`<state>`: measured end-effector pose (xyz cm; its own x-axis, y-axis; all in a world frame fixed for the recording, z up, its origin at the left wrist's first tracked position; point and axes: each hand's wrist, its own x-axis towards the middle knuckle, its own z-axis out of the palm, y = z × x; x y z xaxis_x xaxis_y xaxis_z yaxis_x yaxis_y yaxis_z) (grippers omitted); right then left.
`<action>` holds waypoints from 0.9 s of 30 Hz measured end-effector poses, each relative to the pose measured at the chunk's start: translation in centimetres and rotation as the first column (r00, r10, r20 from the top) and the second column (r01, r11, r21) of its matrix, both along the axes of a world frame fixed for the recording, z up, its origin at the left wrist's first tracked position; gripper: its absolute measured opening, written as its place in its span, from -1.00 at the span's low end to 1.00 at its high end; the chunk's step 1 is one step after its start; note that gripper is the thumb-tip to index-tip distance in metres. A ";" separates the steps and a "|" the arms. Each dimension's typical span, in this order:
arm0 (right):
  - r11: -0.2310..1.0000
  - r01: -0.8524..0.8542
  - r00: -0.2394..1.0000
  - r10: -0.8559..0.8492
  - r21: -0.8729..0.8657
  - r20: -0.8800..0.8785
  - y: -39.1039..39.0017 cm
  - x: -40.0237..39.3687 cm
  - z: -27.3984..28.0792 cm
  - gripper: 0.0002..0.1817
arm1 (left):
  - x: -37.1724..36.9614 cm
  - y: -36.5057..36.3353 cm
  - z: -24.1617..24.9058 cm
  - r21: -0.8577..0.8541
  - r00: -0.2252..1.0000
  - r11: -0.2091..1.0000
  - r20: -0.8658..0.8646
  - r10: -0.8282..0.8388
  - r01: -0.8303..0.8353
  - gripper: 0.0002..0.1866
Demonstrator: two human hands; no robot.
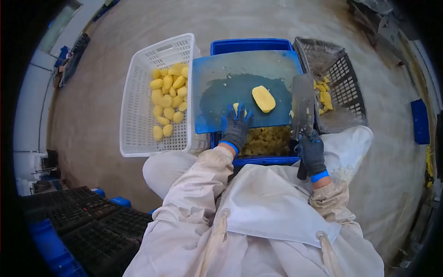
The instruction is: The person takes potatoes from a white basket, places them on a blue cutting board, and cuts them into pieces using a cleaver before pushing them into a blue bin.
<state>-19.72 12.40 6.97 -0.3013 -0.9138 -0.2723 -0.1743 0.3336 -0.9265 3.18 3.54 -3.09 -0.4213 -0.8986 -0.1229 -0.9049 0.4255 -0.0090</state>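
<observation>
My left hand [236,127], in a dark glove with blue fingertips, rests at the near edge of the blue cutting board [210,87]. Its fingers are over a yellow potato piece [236,108], which they partly hide. Farther up the board lies a larger peeled potato [264,99] with a flat cut face. My right hand [312,151], gloved too, is wrapped round the handle of a cleaver [302,104]. The wide blade points away from me, beside the board's right edge. Below the board, diced potato [265,141] fills part of a blue bin [251,45].
On the left stands a white basket [134,101] holding several whole peeled potatoes [168,99]. To the right is a dark crate [353,87] with potato scraps [326,98] and a clear plastic liner. Black crates [97,226] sit at lower left, and a blue crate [420,121] far right.
</observation>
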 end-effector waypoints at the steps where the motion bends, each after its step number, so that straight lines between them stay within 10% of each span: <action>1: 0.999 0.042 0.994 -0.040 -0.016 0.097 0.1 0.0 0.1 -0.74 | 0.5 0.6 -1.3 -0.105 0.996 0.992 0.065 -0.060 0.066 -0.31; 3: 0.999 0.038 0.996 -0.038 0.000 0.076 0.0 -0.5 -0.2 -0.74 | 1.3 1.1 1.3 -0.121 0.993 0.987 -0.049 -0.111 0.105 -0.40; 5: 0.999 0.031 0.998 -0.032 0.020 0.061 -0.2 -0.9 -0.6 -0.74 | 1.6 1.3 4.9 0.231 0.669 0.962 -0.694 0.267 -0.144 -0.42; 6: 0.999 0.046 0.996 -0.047 0.026 0.076 -0.2 -0.8 -0.7 -0.75 | 1.9 1.3 5.7 0.232 0.678 0.961 -0.683 0.271 -0.150 -0.42; 7: 0.998 0.055 0.994 -0.058 0.032 0.092 -0.1 -0.7 -0.9 -0.76 | 2.4 1.3 6.3 0.586 -0.004 0.808 -0.809 0.587 0.057 -0.40; 8: 0.999 0.042 0.993 -0.045 0.035 0.108 0.1 -1.5 -2.5 -0.76 | 3.0 1.4 7.0 0.626 -0.588 0.641 -0.336 0.736 0.444 -0.38; 10: 0.893 -0.370 0.753 0.128 -0.255 -0.646 0.2 -3.3 -6.6 -0.78 | 3.4 2.0 8.6 0.542 -0.622 0.666 -0.300 0.724 0.513 -0.39; 11: 0.890 -0.376 0.758 0.134 -0.260 -0.638 0.1 -2.4 -5.4 -0.78 | 3.3 2.2 9.3 0.440 -0.642 0.675 -0.248 0.725 0.592 -0.39; 13: 0.999 0.018 0.998 -0.016 -0.034 0.054 -0.1 -0.6 -1.4 -0.80 | 3.3 2.3 10.2 0.443 -0.633 0.673 -0.262 0.729 0.592 -0.35; 18: 0.999 0.021 0.996 -0.023 0.024 0.089 0.1 -1.5 -3.0 -0.78 | 3.1 2.3 11.8 0.343 -0.621 0.684 -0.289 0.729 0.644 -0.35; 20: 0.878 -0.419 0.662 0.119 -0.234 -0.740 0.3 -3.8 -8.2 -0.77 | 3.0 2.2 11.9 0.343 -0.633 0.693 -0.286 0.720 0.634 -0.35; 21: 0.876 -0.422 0.662 0.121 -0.235 -0.740 0.0 -2.6 -5.9 -0.77 | 3.1 2.2 11.9 0.345 -0.642 0.699 -0.282 0.713 0.626 -0.35; 23: 1.000 -0.011 0.998 0.010 0.020 0.056 -0.1 -0.7 -1.5 -0.76 | 3.2 1.9 11.5 0.354 -0.652 0.707 -0.279 0.705 0.612 -0.36; 25: 1.000 -0.016 0.997 0.014 0.022 0.077 0.0 -0.5 -1.0 -0.75 | 3.1 1.2 11.1 0.361 -0.659 0.711 -0.277 0.700 0.603 -0.36; 27: 1.000 -0.017 0.995 0.014 0.027 0.099 0.0 -0.4 -1.3 -0.74 | 2.5 0.1 10.4 0.468 -0.283 0.882 -0.854 0.436 -0.051 -0.43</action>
<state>-20.08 12.43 5.69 -0.2578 -0.9098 -0.3252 -0.0876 0.3573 -0.9299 5.72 3.68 7.33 0.0476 -0.9983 -0.0323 0.2253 -0.0208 0.9741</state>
